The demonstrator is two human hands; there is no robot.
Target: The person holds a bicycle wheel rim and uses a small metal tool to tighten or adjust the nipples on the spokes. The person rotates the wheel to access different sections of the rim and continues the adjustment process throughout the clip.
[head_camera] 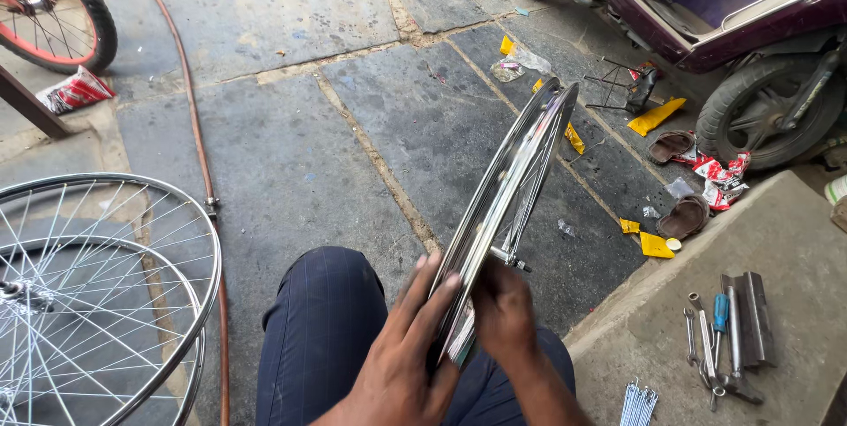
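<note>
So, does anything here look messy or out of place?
Yes. Yellow scraps and torn red-and-white wrappers lie strewn over the stone floor by the scooter's rear wheel, with two brown sandals lying apart among them. The chrome rim in both hands looks intact.

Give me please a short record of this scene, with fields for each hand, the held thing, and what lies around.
left hand: flat against the near rim of the wheel
right hand: behind the wheel, by its axle
held thing: chrome spoked wheel, seen edge-on, over the knee
left side: two spoked wheels on the stone floor
right side: hand tools and a bundle of spokes on a concrete step
background: scooter, sandals
</note>
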